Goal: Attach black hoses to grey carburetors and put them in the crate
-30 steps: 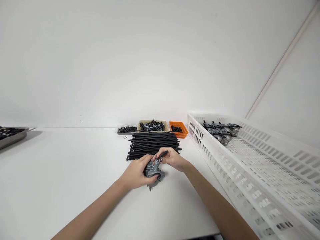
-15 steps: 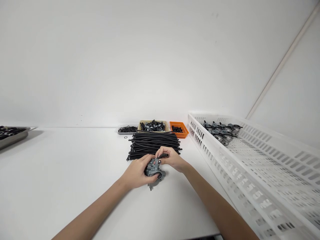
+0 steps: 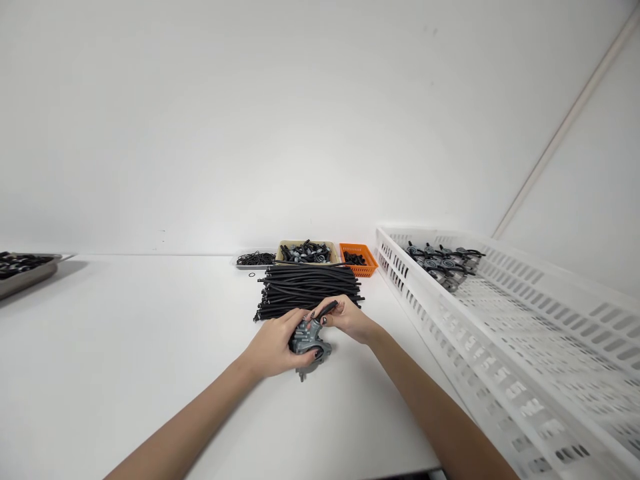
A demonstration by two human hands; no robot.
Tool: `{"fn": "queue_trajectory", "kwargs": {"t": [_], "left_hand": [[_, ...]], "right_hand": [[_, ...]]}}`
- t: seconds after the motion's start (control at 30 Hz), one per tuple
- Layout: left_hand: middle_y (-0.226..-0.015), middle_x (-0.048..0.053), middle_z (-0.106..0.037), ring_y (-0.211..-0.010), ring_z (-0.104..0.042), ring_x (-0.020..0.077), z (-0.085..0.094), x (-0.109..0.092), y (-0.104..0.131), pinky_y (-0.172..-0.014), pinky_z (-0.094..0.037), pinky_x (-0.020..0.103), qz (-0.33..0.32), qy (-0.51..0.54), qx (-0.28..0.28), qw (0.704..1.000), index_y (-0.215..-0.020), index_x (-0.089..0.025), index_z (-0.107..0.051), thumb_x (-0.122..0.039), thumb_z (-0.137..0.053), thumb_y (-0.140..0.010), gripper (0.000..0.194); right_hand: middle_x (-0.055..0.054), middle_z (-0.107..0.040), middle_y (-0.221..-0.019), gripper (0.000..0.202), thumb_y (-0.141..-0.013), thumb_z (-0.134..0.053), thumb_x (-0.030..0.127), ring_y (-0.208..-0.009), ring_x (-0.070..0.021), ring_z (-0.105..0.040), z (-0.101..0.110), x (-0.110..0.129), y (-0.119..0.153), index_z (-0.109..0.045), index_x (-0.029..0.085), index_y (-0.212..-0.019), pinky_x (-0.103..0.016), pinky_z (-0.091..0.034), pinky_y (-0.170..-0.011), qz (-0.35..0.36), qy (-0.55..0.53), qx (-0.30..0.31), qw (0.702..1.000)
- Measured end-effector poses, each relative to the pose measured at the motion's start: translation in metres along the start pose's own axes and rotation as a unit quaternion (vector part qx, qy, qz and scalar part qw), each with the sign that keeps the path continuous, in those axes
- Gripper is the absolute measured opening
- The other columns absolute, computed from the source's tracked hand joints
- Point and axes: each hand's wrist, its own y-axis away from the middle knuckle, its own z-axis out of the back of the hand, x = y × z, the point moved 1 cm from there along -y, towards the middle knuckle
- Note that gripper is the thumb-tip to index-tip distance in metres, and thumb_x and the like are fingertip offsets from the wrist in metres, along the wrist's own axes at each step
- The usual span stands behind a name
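Observation:
A grey metal part (image 3: 306, 341) with cast ridges is gripped by my left hand (image 3: 277, 343), whose thumb lies across its front. At the part's upper right, my right hand (image 3: 347, 318) pinches a short black rubber tube (image 3: 327, 309) between thumb and fingers. The tube slants up to the right, and its lower end meets the top of the metal part; fingers hide the exact joint. Just behind both hands lies a pile of long black hoses (image 3: 305, 287).
Behind the hoses stand a tray of black rings (image 3: 255, 265), a cream basket of mixed parts (image 3: 333, 253) and an orange basket (image 3: 369, 268). A large white crate (image 3: 450, 327) with several metal parts fills the right side. A metal tray (image 3: 33, 280) sits far left.
The short black tube has tipped from nearly level to a steeper slant. My right fingers have shifted slightly around it. My left hand and the metal part have stayed in place.

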Motion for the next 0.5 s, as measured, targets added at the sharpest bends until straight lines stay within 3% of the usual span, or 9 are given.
{"fn": "queue_trajectory", "kwargs": {"t": [0.5], "left_hand": [[-0.101,0.002,-0.063,-0.085,-0.061,0.0198,-0.0004,0.0023,-0.0005,-0.075,-0.046,0.029,0.003,0.016,0.004,1.0,-0.11,-0.025,-0.05,-0.038,-0.062,-0.07,0.044]], "right_hand": [[-0.001,-0.063,-0.079,0.025,-0.062,-0.082,0.028,-0.074,-0.0122,-0.059,0.0005,-0.0016,-0.0013,-0.063,0.016,-0.074,-0.026,-0.047,-0.07,0.006,0.005,-0.003,1.0]]}}
